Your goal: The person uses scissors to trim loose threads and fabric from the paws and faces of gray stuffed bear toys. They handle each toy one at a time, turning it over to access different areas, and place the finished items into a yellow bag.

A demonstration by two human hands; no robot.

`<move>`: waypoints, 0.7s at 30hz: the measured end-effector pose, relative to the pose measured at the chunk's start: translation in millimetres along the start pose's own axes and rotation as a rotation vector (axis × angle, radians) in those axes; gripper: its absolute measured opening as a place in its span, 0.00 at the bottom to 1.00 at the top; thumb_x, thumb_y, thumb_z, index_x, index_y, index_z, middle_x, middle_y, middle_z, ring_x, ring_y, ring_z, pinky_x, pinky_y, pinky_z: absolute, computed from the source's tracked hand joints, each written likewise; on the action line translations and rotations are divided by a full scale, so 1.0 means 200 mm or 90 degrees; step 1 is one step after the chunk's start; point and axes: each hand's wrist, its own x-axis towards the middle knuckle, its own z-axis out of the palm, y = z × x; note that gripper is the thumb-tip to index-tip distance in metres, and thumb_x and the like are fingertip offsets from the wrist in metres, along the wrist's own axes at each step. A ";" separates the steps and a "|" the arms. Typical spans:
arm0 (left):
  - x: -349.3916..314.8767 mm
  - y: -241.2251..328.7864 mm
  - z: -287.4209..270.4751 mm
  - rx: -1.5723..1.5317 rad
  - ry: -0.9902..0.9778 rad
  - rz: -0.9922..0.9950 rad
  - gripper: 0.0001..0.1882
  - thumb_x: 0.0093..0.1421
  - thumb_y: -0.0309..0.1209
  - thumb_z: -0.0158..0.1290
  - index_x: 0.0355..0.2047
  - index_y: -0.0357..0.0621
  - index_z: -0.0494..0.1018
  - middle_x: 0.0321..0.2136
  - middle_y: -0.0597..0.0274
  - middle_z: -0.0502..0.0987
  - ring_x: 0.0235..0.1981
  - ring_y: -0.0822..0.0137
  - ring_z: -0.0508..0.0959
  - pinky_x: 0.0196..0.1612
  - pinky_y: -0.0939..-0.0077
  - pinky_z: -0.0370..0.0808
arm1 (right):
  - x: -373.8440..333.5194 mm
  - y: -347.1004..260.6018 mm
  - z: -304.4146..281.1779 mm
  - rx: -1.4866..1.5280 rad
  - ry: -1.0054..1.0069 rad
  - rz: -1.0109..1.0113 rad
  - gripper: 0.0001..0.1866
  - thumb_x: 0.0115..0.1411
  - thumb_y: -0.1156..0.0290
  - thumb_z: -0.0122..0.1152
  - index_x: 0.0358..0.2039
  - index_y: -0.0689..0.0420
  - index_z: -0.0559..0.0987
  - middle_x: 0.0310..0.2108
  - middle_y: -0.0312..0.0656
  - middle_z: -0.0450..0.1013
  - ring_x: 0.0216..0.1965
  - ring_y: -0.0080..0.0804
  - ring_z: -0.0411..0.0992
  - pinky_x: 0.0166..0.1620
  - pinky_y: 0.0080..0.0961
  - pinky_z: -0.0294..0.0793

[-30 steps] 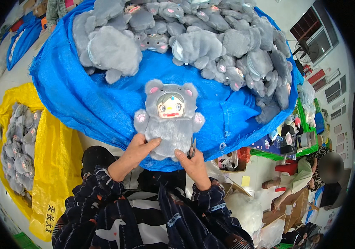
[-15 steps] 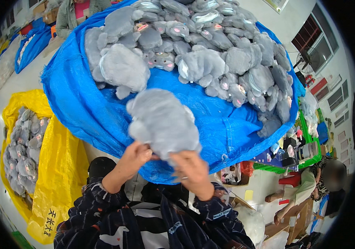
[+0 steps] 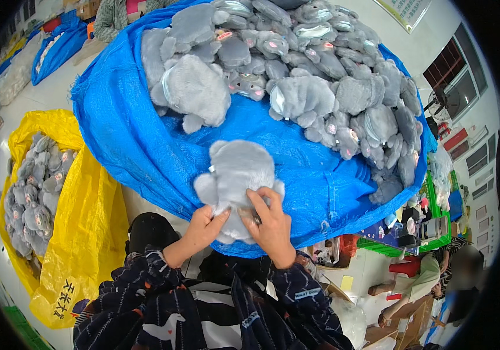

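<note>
Toy (image 3: 241, 166) is plain back up, in front of us over the near part of the blue bag (image 3: 311, 166). Our left hand (image 3: 203, 227) pinches its lower left edge, thumb on top. Our right hand (image 3: 271, 224) rests bent fingers on the lower back; can't tell if they pinch fur. We see the pile (image 3: 308, 96) beyond, yellow bag (image 3: 93, 216) left.

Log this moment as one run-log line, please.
left hand: holding grey plush | right hand: touching its back | behind: blue sack
</note>
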 end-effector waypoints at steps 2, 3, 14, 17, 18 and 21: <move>-0.04 0.09 -0.07 -0.011 0.088 0.040 0.10 0.61 0.31 0.52 0.37 0.36 0.74 0.29 0.68 0.77 0.28 0.79 0.73 0.31 0.80 0.71 | 0.01 0.07 0.03 0.009 -0.032 0.029 0.19 0.46 0.78 0.64 0.41 0.54 0.76 0.35 0.45 0.73 0.31 0.44 0.75 0.30 0.30 0.74; -0.08 0.14 -0.20 0.094 0.112 0.084 0.12 0.60 0.32 0.53 0.40 0.37 0.74 0.31 0.65 0.77 0.31 0.75 0.75 0.34 0.77 0.73 | 0.02 0.08 0.02 -0.037 -0.023 0.051 0.18 0.47 0.78 0.62 0.41 0.52 0.76 0.33 0.44 0.74 0.30 0.45 0.74 0.31 0.33 0.74; 0.44 0.45 -0.58 0.067 0.282 0.286 0.40 0.56 0.32 0.59 0.63 0.38 0.49 0.51 0.45 0.69 0.48 0.61 0.73 0.46 0.67 0.73 | 0.07 0.03 0.04 0.137 -0.090 0.075 0.07 0.53 0.78 0.61 0.34 0.62 0.78 0.30 0.47 0.75 0.29 0.38 0.75 0.31 0.27 0.72; 0.74 0.46 -0.63 0.195 0.331 0.217 0.43 0.50 0.41 0.62 0.60 0.35 0.53 0.48 0.39 0.70 0.48 0.57 0.73 0.45 0.70 0.73 | 0.04 0.02 0.03 0.130 -0.102 0.082 0.07 0.53 0.77 0.61 0.34 0.62 0.78 0.30 0.47 0.75 0.29 0.38 0.75 0.31 0.26 0.72; 0.83 0.43 -0.65 0.218 0.356 0.191 0.43 0.48 0.43 0.63 0.59 0.35 0.57 0.47 0.38 0.70 0.48 0.56 0.72 0.45 0.70 0.73 | 0.03 0.02 0.02 0.127 -0.110 0.085 0.07 0.53 0.77 0.61 0.34 0.62 0.78 0.30 0.47 0.75 0.29 0.38 0.75 0.31 0.26 0.72; 0.94 0.40 -0.71 0.301 0.241 0.060 0.35 0.46 0.46 0.64 0.47 0.34 0.69 0.41 0.40 0.72 0.43 0.55 0.74 0.41 0.70 0.73 | 0.00 0.02 0.01 0.135 -0.091 0.102 0.05 0.55 0.77 0.60 0.32 0.65 0.79 0.26 0.44 0.74 0.24 0.27 0.70 0.27 0.21 0.67</move>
